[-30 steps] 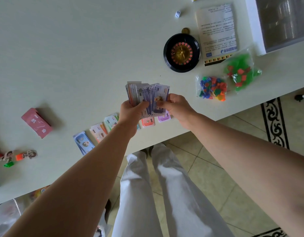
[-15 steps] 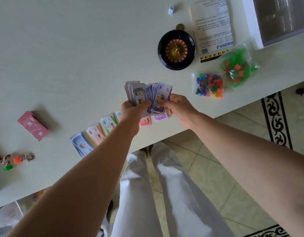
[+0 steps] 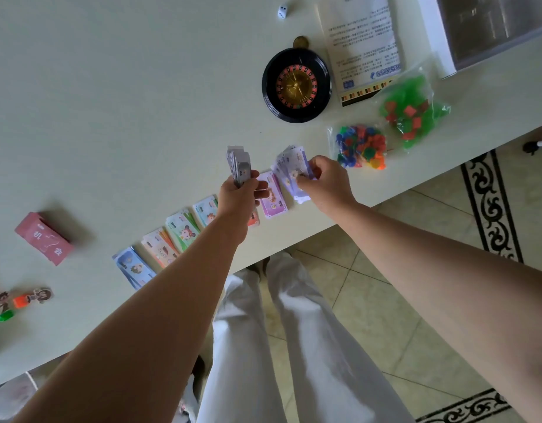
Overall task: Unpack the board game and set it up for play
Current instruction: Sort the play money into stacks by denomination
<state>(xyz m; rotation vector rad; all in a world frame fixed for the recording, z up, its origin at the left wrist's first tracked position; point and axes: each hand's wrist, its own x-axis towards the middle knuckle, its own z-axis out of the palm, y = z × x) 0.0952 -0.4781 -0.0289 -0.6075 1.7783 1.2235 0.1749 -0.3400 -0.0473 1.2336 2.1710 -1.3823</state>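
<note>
Gripping what, those fingers?

The left hand's (image 3: 237, 196) fingers and thumb curl round a thick stack of play money (image 3: 239, 164), held on edge above the table (image 3: 111, 102). The right hand's (image 3: 327, 184) thumb and fingers pinch a fanned bunch of lilac notes (image 3: 289, 167), just beside the left hand and apart from the stack.

And under the hands?

A purple pile (image 3: 274, 198) lies flat on the table between the two hands. Leftward along the near edge runs a row of sorted piles: an orange pile (image 3: 254, 219) half hidden by the left wrist, then a light blue pile (image 3: 205, 209), a green pile (image 3: 182, 228), a pink pile (image 3: 158, 247) and a blue pile (image 3: 132, 267).

Farther out?

Beyond the right hand lies a clear bag of mixed tokens (image 3: 361, 146), and near it a bag of green and red pieces (image 3: 411, 109). Behind them sit a black roulette wheel (image 3: 296, 85), a coin (image 3: 300, 42) at its far rim, a printed instruction sheet (image 3: 361, 47) and a white die (image 3: 282, 11). Far left lie a red card pack (image 3: 44, 238) and small character pawns (image 3: 35, 296). The person stands in white trousers on a tiled floor.
</note>
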